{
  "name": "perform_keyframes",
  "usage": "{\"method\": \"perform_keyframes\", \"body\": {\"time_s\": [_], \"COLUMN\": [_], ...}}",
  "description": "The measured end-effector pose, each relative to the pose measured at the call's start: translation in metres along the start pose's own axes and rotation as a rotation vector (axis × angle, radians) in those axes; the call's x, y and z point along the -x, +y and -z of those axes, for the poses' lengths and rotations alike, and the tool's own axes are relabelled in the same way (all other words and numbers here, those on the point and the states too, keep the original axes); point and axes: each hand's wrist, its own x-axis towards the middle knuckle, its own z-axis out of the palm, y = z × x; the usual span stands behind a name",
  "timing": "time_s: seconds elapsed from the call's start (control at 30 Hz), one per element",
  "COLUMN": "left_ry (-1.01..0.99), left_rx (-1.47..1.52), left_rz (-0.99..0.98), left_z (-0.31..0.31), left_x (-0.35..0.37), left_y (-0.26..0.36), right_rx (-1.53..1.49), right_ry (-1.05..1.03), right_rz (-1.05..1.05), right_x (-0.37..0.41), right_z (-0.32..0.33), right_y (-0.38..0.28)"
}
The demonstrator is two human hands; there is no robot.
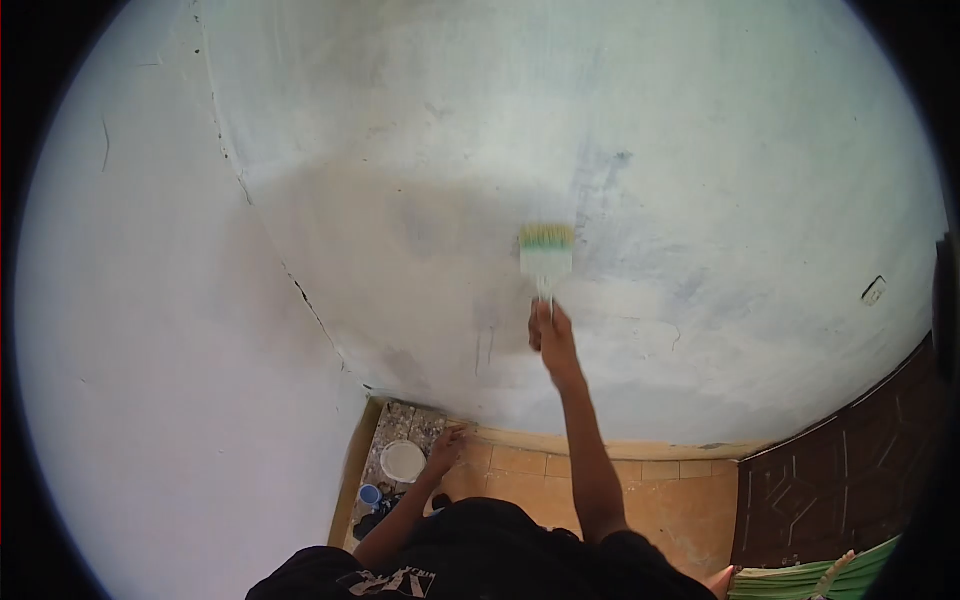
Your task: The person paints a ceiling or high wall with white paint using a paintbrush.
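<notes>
My right hand is wrapped round the handle of a wide paintbrush, held upright in front of the wall. The brush has a white body, and its bristles are pale yellow at the tips and green lower down. They are at the wall's surface, beside a grey patch. Lower down, my left hand hangs free with its fingers loosely apart and nothing in them. Nearest to it is a round white container on the floor.
A blue cup and some dark items stand by the container on a speckled, stained surface. Orange floor tiles run along the wall. At right are a dark panelled door, green cloth and a wall box.
</notes>
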Motion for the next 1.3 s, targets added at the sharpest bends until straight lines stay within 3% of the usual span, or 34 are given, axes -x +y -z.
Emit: {"method": "perform_keyframes", "body": {"time_s": [0.2,0.37,0.73,0.9,1.17,1.3], "left_ry": [-0.038,-0.048,-0.171,-0.177,-0.163,-0.165], "left_rx": [0.02,-0.006,-0.057,-0.019,-0.022,-0.057], "left_rz": [0.045,0.097,0.113,0.083,0.092,0.094], "left_z": [0.04,0.051,0.046,0.049,0.061,0.063], "left_x": [-0.004,0.004,-0.023,-0.023,-0.029,-0.032], "left_y": [-0.008,0.006,0.026,0.033,0.011,0.014], "right_rx": [-0.21,-0.355,-0.28,-0.214,-0.272,-0.233], "right_ry": [0.075,0.164,0.008,-0.049,0.133,0.24], "right_rz": [-0.37,-0.697,-0.185,-0.096,-0.214,-0.415], "right_x": [0.084,0.101,0.041,0.019,0.057,0.096], "right_z": [-0.006,-0.005,-0.076,-0.078,-0.032,-0.018], "right_y": [0.132,0.171,-0.096,-0.108,0.096,0.133]}}
